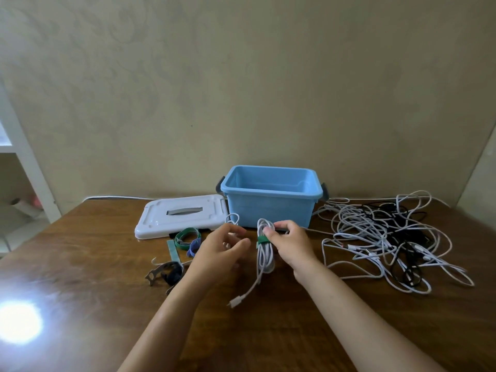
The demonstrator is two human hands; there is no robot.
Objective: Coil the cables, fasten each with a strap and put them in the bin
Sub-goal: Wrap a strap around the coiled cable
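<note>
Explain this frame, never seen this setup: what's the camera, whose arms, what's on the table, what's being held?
There is no machine here. One wide-angle camera sits on a person's head, looking forward and down, so the two bare arms are that person's own. The right hand grips a coiled white cable with a green strap around it; one plug end trails onto the table. The left hand is beside the coil, fingers loosely curled, apparently holding nothing. On the wooden table stand an open blue bin, which looks empty, and its white lid to the left. Spare straps lie in front of the lid. A tangle of white and black cables lies on the right.
</note>
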